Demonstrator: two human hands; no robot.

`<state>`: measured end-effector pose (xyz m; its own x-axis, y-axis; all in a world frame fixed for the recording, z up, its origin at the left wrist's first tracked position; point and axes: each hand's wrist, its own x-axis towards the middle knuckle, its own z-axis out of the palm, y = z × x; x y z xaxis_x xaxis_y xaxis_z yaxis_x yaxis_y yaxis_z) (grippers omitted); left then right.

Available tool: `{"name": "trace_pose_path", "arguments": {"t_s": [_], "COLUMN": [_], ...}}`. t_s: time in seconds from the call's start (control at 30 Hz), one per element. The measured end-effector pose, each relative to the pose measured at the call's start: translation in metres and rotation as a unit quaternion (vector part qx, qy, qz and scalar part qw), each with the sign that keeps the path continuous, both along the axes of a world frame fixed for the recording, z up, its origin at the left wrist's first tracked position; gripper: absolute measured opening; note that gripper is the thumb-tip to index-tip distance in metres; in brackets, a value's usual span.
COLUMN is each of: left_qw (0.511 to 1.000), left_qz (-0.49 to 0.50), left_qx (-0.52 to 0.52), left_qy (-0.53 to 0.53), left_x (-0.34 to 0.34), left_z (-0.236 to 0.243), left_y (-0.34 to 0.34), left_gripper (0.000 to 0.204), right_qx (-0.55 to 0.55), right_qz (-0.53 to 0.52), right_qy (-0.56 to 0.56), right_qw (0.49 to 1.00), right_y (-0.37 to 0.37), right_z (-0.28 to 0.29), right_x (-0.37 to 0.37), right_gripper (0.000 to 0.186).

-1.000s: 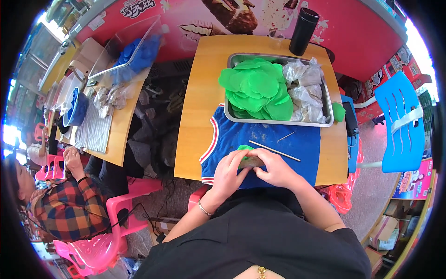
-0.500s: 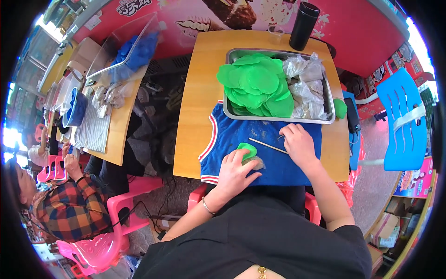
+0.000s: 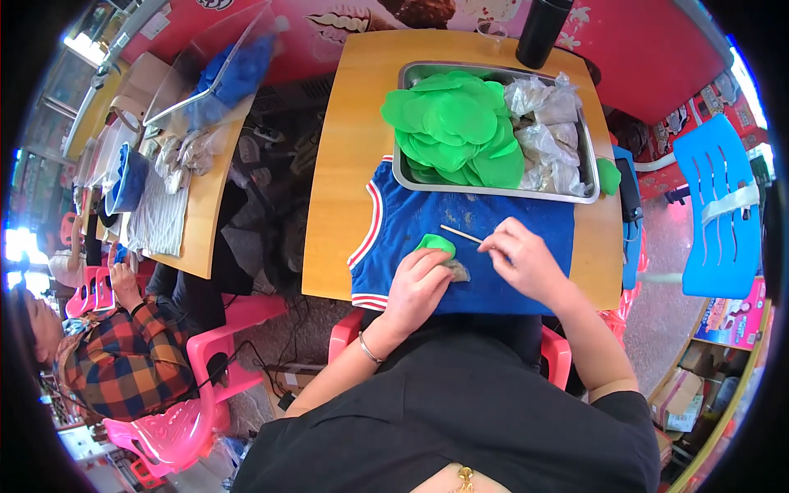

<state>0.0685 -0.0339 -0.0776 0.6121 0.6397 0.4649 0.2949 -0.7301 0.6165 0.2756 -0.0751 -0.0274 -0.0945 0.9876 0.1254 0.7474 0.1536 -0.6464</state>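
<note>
My left hand is closed on a green thin piece. A small clear plastic bag with something brownish pokes out beside its fingertips. My right hand pinches the right end of a thin pale stick; its fingertips partly hide that end. Both hands are over a blue jersey with red and white trim, spread on the table. Just beyond it, a metal tray holds a heap of green round pieces and several clear bags with brownish contents.
The wooden table carries a black tumbler and a clear cup at the back. One green piece lies right of the tray. A blue chair stands right. A person in a plaid shirt sits left near another table.
My right hand has shifted slightly left and down and now grips the stick, which lay on the jersey before. My left fingers have drawn closer together on the green piece.
</note>
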Motion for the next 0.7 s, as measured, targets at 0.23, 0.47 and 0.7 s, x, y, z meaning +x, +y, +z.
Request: {"name": "trace_pose_path", "arguments": {"t_s": [0.23,0.47,0.7], "left_qw": [0.998,0.999,0.999], "left_qz": [-0.03,-0.03,-0.027], "left_qx": [-0.049,-0.034,-0.036], "left_qy": [-0.017,-0.004,0.007], "left_x": [-0.008,-0.007,-0.008], "left_z": [0.001,0.002,0.002], "left_y": [0.0,-0.001,-0.002], "left_gripper": [0.019,0.018,0.016], "right_qx": [0.014,0.051,0.046], "right_qz": [0.052,0.06,0.08], "right_qy": [-0.019,-0.111,-0.148], "right_qw": [0.998,0.991,0.985], "right_y": [-0.012,-0.009,-0.006], "right_z": [-0.007,-0.01,-0.011], "right_x": [-0.019,-0.031,-0.041], "right_gripper": [0.012,0.009,0.007]}}
